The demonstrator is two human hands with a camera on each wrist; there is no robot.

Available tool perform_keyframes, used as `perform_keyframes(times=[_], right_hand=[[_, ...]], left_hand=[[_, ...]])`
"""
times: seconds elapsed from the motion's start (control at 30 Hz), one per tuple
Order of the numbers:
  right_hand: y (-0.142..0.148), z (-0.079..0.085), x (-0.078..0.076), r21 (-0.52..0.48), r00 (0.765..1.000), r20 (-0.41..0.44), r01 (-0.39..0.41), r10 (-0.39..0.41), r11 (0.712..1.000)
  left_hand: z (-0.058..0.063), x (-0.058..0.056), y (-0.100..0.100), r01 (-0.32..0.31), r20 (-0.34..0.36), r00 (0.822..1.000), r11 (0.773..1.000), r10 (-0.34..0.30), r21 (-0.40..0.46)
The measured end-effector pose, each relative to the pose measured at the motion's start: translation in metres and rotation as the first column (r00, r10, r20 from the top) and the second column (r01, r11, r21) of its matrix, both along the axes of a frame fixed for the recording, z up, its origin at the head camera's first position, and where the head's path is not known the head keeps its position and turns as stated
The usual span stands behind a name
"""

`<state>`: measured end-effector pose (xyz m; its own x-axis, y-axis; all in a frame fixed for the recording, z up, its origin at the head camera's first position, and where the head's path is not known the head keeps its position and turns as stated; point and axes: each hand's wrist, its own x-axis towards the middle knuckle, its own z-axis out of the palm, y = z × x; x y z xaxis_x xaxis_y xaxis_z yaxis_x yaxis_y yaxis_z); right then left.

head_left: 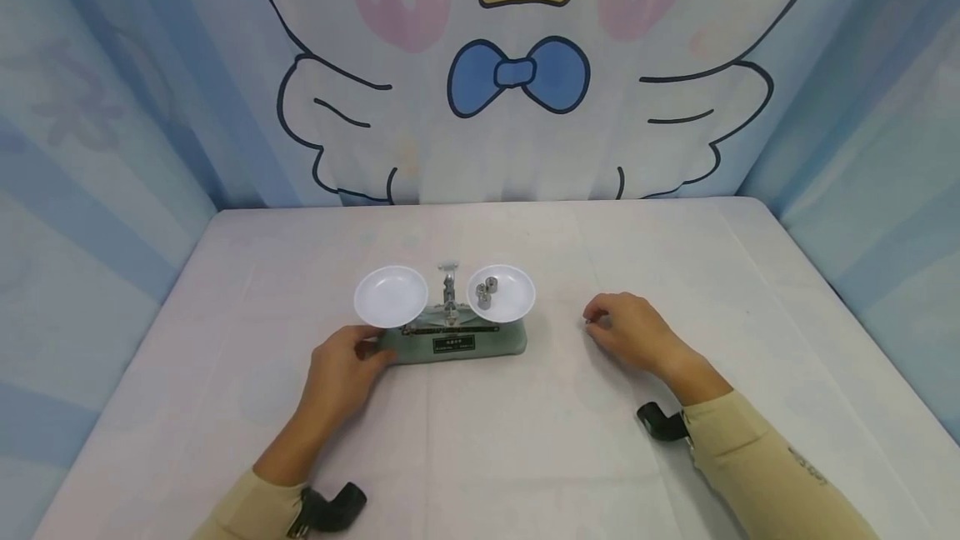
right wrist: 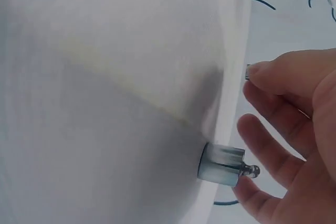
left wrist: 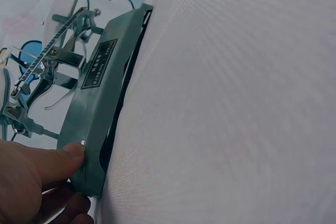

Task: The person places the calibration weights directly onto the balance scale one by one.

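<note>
A green balance scale stands on the table, its two white pans side by side on top. The left pan has nothing in it, while several small metal weights sit in the right pan. My left hand grips the left end of the base, thumb on the front face. To the right of the scale, my right hand pinches a small metal piece, mostly covered by thumb and forefinger. A larger knobbed metal weight stands on the table by its lower fingers; the head view does not show it.
White cloth covers the table. Printed curtains rise behind it and at both sides. Black wrist devices stick out from both sleeves.
</note>
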<state>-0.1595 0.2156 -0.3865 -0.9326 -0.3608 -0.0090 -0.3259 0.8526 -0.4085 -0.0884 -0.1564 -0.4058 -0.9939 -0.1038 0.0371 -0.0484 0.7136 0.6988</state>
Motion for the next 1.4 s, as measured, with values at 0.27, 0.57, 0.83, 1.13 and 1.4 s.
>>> perform_keyframes(times=[0.27,0.57,0.83,1.13,1.4], right_hand=[[-0.008,0.012,0.006,-0.094,0.993,-0.118,-0.013,0.002,0.995],[-0.032,0.038,0.006,-0.144,0.959,-0.282,-0.080,0.036,0.986],[-0.055,0.052,0.005,-0.189,0.939,-0.330,-0.163,0.093,0.968],[-0.076,0.053,0.000,-0.207,0.926,-0.345,-0.232,0.151,0.951],[-0.089,0.052,-0.003,-0.206,0.919,-0.336,-0.287,0.208,0.935]], left_hand=[[-0.001,0.000,0.000,-0.004,0.007,1.000,1.000,0.004,0.001],[0.000,0.000,0.000,-0.007,0.008,1.000,1.000,0.007,-0.006],[0.000,0.000,0.000,-0.007,0.020,1.000,1.000,0.007,-0.006],[-0.001,0.000,0.001,-0.014,0.021,1.000,1.000,0.014,-0.001],[-0.001,0.000,0.001,-0.014,0.022,1.000,1.000,0.014,-0.007]])
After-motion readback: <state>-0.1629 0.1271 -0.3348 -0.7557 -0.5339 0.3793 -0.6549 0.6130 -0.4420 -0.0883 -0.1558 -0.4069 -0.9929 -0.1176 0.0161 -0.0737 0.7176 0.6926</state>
